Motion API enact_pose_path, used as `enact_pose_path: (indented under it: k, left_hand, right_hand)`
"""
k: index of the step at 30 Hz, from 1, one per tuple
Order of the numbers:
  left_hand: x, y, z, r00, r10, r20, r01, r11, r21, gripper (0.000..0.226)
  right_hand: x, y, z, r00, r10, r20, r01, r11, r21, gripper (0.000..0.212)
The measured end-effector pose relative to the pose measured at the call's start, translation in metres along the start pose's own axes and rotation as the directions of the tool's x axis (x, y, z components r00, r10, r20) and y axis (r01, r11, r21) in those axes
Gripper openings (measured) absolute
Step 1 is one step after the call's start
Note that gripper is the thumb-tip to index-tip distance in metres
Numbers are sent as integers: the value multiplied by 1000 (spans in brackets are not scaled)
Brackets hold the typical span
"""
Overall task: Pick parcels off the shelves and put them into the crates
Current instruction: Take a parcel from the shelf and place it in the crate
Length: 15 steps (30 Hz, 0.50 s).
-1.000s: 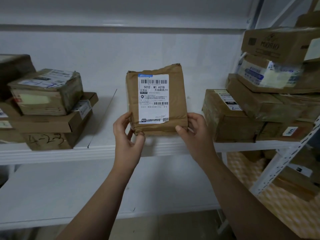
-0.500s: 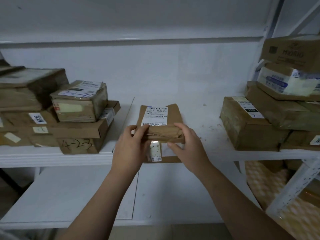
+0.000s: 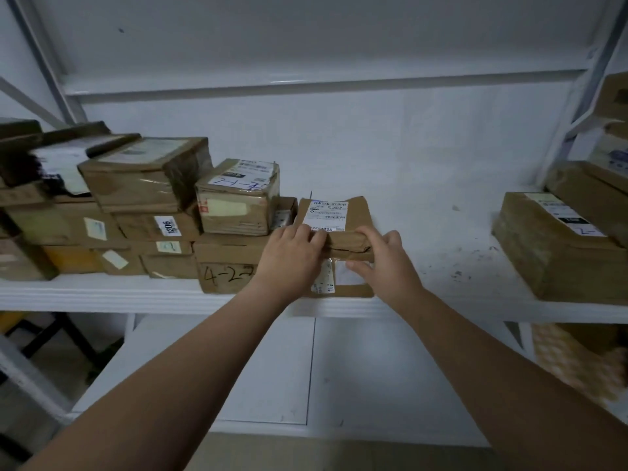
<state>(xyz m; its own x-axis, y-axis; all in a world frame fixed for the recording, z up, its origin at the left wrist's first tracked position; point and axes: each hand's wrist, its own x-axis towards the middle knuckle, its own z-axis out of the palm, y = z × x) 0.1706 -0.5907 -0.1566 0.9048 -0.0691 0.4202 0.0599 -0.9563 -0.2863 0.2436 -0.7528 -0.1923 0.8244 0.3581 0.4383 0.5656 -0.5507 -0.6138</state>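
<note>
**Head view.** A brown paper parcel (image 3: 356,215) bearing 1 white label (image 3: 326,215) lay at centre frame on the white shelf (image 3: 424,232). It sat just beside a stack of cartons (image 3: 238,198) at left and apparently upon a flat labelled packet (image 3: 353,291). The left hand (image 3: 292,256) curled its fingers over the parcel's near left edge. The right hand (image 3: 384,263) pinched the near right edge, fingers above and thumb below. The creased wrapping suggested a light, soft-skinned load, so gripping both near corners, clear of the label, seemed soundest.
</note>
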Motion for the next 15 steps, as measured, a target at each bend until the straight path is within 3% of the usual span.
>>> enact_pose_path:
  k: [8, 15]
  left_hand:
    - [10, -8, -2, 998, 66, -23, -66, 997, -41, 37]
    - [34, 29, -15, 984, 142, -108, -160, 969, -189, 34]
  right_hand:
    - [0, 1, -7, 998, 58, 34, -57, 998, -26, 64]
    - [-28, 19, -67, 977, 81, -195, -104, 988, -112, 44]
